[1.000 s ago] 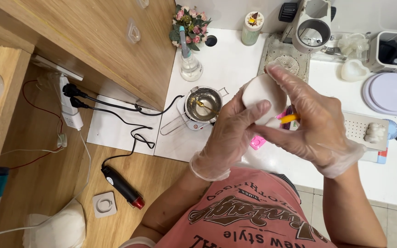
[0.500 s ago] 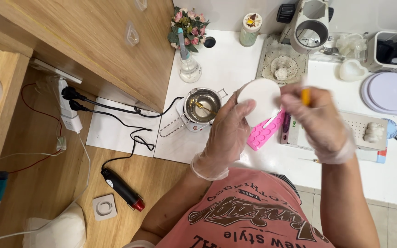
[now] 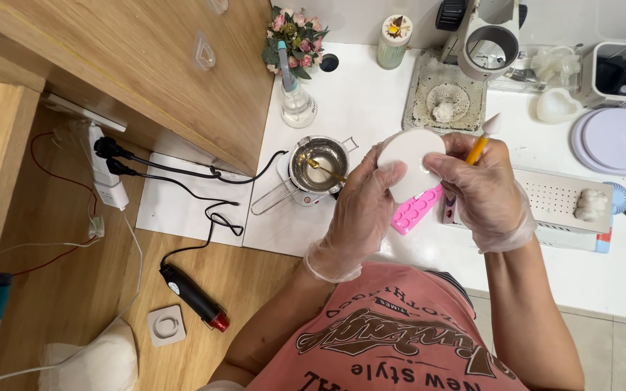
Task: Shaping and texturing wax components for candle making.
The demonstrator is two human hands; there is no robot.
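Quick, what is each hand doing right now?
Left hand: closed on the white round piece.
Right hand: closed on an orange-handled tool, also touching the white round piece.

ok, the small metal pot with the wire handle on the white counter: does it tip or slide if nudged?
The metal pot likely tips toward its long wire handle, which juts off one side. It holds clear liquid and a spoon, so a push probably slops it. Polished steel on the smooth white counter may slide easily.

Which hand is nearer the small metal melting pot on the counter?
Left. The left hand, holding the white round piece, sits just right of the metal pot. The right hand, gripping an orange-handled tool, is farther right, beyond the piece.
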